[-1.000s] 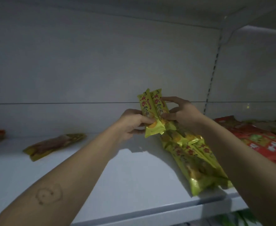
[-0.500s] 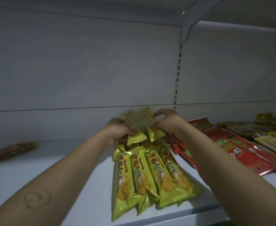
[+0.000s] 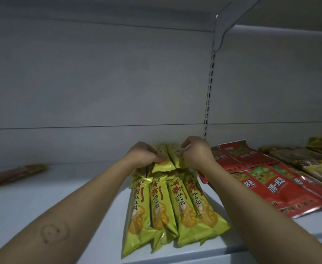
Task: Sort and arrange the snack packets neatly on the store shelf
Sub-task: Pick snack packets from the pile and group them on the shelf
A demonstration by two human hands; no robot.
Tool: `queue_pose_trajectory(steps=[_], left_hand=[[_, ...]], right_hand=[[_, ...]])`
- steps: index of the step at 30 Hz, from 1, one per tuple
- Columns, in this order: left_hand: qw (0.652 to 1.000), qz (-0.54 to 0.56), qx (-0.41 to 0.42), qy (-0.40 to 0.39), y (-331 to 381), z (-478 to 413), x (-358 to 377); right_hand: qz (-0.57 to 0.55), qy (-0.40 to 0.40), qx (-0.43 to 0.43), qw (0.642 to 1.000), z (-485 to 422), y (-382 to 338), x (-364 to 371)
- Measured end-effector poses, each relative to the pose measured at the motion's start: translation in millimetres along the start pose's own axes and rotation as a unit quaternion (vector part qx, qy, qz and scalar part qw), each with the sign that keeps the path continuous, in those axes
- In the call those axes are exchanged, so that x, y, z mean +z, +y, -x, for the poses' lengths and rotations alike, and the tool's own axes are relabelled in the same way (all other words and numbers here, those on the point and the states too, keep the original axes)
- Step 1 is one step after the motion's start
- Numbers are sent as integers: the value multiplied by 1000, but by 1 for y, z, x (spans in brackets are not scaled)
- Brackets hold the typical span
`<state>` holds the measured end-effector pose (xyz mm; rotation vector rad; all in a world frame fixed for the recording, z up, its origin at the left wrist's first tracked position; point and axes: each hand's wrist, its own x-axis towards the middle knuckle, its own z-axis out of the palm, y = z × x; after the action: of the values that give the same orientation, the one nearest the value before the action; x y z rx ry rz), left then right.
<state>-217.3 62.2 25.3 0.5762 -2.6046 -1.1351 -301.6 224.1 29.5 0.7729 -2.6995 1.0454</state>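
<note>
1. Head cam: left hand point(image 3: 144, 155) pinches one yellow packet point(image 3: 163, 161), right hand point(image 3: 195, 152) pinches a second yellow packet point(image 3: 175, 155), both at the far end of the yellow row point(image 3: 173, 208) on the shelf point(image 3: 61, 206).
2. Looks like the placing step, building a back row.
3. Next I'd lower both flat, lined up behind the front ones, clear of the red packets point(image 3: 281, 185) to the right.

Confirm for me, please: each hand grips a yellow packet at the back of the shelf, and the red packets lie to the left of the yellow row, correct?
Not quite. The head view shows the red packets lying to the right of the yellow row, not the left. The rest holds: the left hand and right hand each grip a yellow packet at the back of the shelf.
</note>
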Motion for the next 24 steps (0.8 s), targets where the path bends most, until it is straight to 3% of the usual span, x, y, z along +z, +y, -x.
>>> queue_pose_trajectory(steps=[9, 14, 24], left_hand=[[993, -118, 30, 10, 1, 7, -1], [982, -169, 76, 39, 0, 15, -21], [970, -216, 64, 90, -40, 38, -82]], right_hand=[[197, -74, -50, 976, 2, -15, -7], [224, -87, -76, 968, 5, -27, -26], [260, -87, -178, 945, 19, -95, -9]])
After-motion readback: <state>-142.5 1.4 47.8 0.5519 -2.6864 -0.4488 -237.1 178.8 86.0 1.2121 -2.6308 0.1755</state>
